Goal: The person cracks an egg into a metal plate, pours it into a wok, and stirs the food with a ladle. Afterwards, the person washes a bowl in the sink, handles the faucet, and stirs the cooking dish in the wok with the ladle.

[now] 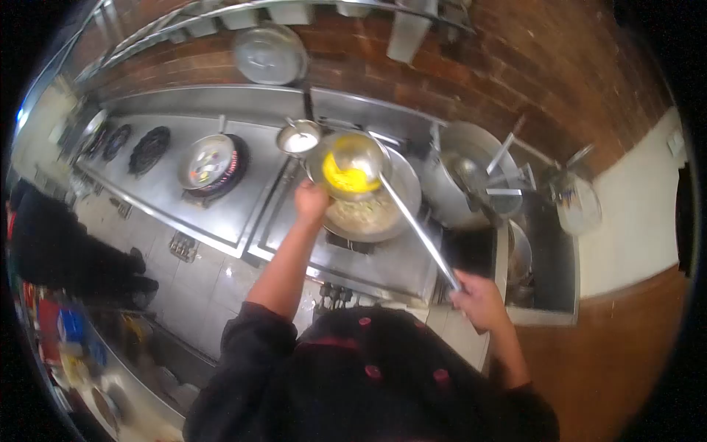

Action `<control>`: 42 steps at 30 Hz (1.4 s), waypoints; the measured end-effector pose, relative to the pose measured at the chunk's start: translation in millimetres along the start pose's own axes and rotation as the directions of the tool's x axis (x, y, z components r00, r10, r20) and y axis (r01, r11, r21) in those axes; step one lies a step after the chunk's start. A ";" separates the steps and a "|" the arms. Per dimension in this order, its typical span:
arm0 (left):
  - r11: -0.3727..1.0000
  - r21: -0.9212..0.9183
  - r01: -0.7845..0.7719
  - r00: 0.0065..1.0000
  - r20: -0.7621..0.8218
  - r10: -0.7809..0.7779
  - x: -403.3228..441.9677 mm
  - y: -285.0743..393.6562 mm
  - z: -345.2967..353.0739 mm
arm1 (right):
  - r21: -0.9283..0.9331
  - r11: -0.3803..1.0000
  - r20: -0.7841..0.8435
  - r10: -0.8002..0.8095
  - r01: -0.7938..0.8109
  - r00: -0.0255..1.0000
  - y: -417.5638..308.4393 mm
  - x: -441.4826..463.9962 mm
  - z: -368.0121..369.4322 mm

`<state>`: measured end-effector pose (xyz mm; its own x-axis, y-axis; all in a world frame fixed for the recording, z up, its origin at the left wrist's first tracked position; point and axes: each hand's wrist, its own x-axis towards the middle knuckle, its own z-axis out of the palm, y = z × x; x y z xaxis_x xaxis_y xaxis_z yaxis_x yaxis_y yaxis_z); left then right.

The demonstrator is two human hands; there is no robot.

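My left hand (312,200) is closed on the near-left edge of a metal bowl (317,163), which is held above a large pan on the stove. Inside the bowl lies a bright yellow mixture (345,177). A long-handled ladle (420,232) is gripped near its handle end by my right hand (477,300). The ladle's round head reaches into the bowl, over the yellow mixture. Beneath, the large pan (409,190) holds a pale, chunky food (361,216); the bowl hides its far-left part.
A small pot of white contents (298,140) stands left of the bowl. Farther left, a frying pan (210,160) sits on a glowing burner. A tall stockpot (471,144) with utensils stands at right. A person in dark clothing (66,243) is at far left.
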<state>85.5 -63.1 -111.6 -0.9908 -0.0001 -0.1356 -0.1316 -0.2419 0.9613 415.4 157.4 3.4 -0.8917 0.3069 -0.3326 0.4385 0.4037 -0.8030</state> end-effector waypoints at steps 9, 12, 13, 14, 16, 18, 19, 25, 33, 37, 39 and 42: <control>0.987 -0.101 0.125 0.992 0.040 -0.121 10.2 -6.1 4.7 | 0.152 0.985 0.039 -0.089 0.082 0.995 -11.4 -7.0 2.3; 0.993 -0.100 0.068 0.997 0.052 -0.063 13.9 -15.6 -5.5 | -0.079 0.983 -0.157 -0.179 0.168 0.971 -3.4 0.8 9.4; 0.997 -0.064 0.033 0.998 0.047 -0.030 12.0 -13.6 -7.2 | -0.126 0.979 -0.157 -0.179 0.160 0.971 -0.5 3.2 9.8; 1.000 -0.030 -0.003 0.999 0.043 0.004 10.8 -11.4 -7.9 | -0.173 0.973 -0.157 -0.181 0.153 0.971 2.5 5.7 9.2; 0.999 0.023 -0.030 0.999 0.019 0.030 11.6 -8.0 -6.0 | -0.163 0.975 -0.121 -0.174 0.154 0.977 6.9 10.1 11.9; 0.996 0.071 -0.057 0.998 -0.015 0.058 12.3 -6.5 -4.8 | -0.044 0.986 -0.044 -0.163 0.161 0.986 10.1 10.1 20.8; 0.994 0.092 -0.067 0.997 -0.040 0.071 10.6 -7.9 -5.5 | 0.132 0.989 0.040 -0.071 0.066 0.997 6.8 9.9 21.9; 0.970 0.241 0.008 0.980 -0.195 0.040 7.4 -14.1 -13.7 | 0.691 0.670 0.310 0.066 -0.273 0.948 -1.9 3.5 27.8; 0.995 0.002 0.103 0.971 -0.216 -0.101 17.8 -19.4 -48.0 | 0.653 0.712 0.267 0.104 -0.259 0.958 0.8 -14.7 19.0; 0.995 -0.067 0.074 0.967 -0.237 -0.088 28.7 -29.8 -69.8 | 0.615 0.750 0.192 0.158 -0.245 0.968 7.3 -24.9 12.7; 0.993 -0.059 0.105 0.973 -0.198 -0.115 31.0 -31.6 -78.4 | 0.596 0.772 0.193 0.132 -0.223 0.972 15.2 -25.0 8.9; 0.992 -0.048 0.117 0.975 -0.184 -0.124 27.7 -26.6 -82.7 | 0.551 0.811 0.153 0.133 -0.196 0.979 34.5 -22.1 7.8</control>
<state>64.3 -136.9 -160.8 -0.9439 -0.1485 -0.2951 -0.2446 -0.2861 0.9264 449.4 157.8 -20.8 -0.8320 0.2220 -0.5083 0.4689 -0.2080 -0.8584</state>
